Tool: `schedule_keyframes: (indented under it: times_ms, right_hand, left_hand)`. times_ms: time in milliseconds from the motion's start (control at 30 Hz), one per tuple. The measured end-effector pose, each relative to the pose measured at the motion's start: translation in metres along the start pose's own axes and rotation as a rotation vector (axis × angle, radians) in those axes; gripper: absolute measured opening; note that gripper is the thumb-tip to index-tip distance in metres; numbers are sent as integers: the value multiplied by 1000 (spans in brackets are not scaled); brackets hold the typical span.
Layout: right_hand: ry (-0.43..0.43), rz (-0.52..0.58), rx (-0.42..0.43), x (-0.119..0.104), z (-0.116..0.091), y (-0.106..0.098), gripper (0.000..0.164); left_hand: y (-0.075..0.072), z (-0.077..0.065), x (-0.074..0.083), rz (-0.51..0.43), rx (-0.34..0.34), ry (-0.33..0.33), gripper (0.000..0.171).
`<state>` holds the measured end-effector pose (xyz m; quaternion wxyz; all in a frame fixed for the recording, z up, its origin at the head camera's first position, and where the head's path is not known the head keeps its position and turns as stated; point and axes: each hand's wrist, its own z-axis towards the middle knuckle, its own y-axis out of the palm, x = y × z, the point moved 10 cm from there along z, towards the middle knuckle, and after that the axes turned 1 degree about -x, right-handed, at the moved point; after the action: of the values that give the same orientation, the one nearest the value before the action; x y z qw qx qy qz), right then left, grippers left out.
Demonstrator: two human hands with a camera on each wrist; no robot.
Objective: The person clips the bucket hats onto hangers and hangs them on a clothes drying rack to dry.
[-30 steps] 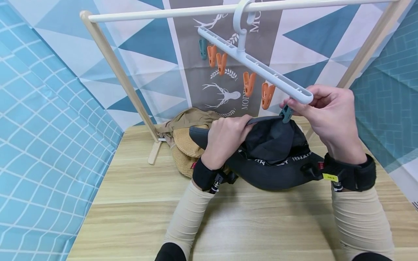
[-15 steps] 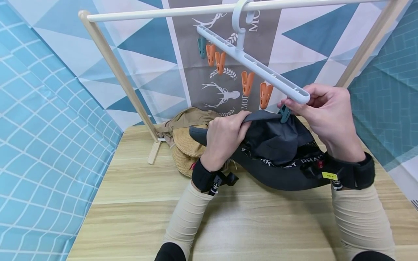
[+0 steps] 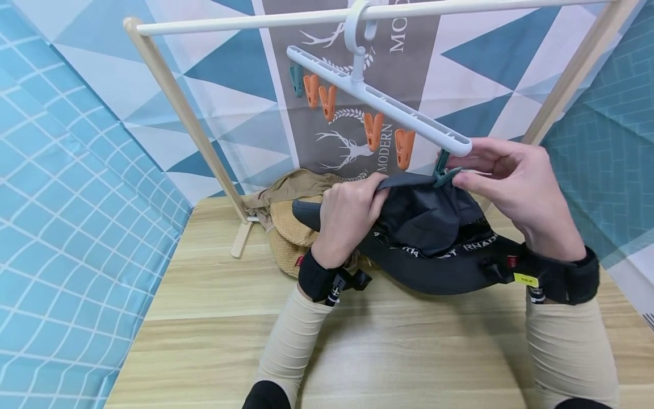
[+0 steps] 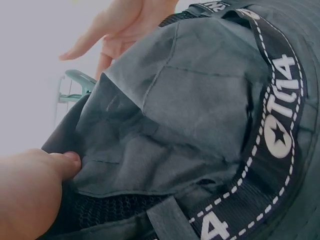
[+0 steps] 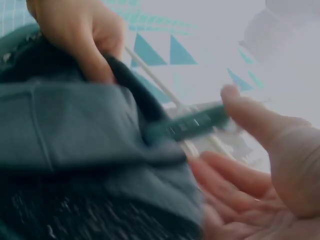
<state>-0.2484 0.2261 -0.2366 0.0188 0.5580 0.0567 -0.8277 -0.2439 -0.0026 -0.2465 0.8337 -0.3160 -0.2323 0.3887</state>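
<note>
My left hand point(image 3: 347, 218) pinches the edge of a dark bucket hat point(image 3: 421, 221), turned so its inside and lettered sweatband show. A dark green clothespin point(image 3: 443, 170), under the right end of a pale blue clip hanger point(image 3: 388, 105), has its lower end on the hat's fabric. My right hand point(image 3: 528, 190) is beside that clothespin, thumb and fingers spread apart. In the right wrist view the thumb is at the outer end of the clothespin point(image 5: 197, 122), blurred by motion. The left wrist view shows the hat point(image 4: 200, 95) close up.
The hanger hooks over a white rail point(image 3: 255, 20) with wooden legs. Several orange clothespins point(image 3: 374, 130) and one teal clothespin point(image 3: 296, 79) dangle from it. Behind my left hand, a tan hat point(image 3: 286, 238) lies on the wooden table point(image 3: 214, 341). A patterned cloth point(image 3: 230, 74) backs the rack.
My right fingers have come apart from pinching the green clothespin, and its handles have spread. The hanger has shifted left. My left hand has kept hold of the hat, moving slightly left.
</note>
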Motion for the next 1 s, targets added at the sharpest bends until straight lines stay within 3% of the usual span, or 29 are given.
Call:
schedule_keyframes:
  times_ms: [133,233,300,433,633,900,1000]
  right_hand:
    - [46,-351,-114,18,-8,-1,51]
    - [29,-570,-151,25,-13,2,38]
    - [5,-635,-144,24,-14,5,25]
    - [-24,-672,-103,23,-11,6,17]
    - [-106,-688,-112,22,-6,13,15]
    - [-191,-694,-109,21,0,23,14]
    - [-200,-699,-109,21,2,26,6]
  left_hand:
    - [1,0,-1,18,-10,-20,22]
    - [2,1,-2,27,-15,-26,22]
    - [2,1,-3,30,-19,-27,22]
    - [4,1,-5,26,-44,-28,22]
    - [11,1,-10,-15,-113,-46,22]
    - [21,3,3,-24,-124,-8,54]
    - [25,4,8,-25,-119,-1,55]
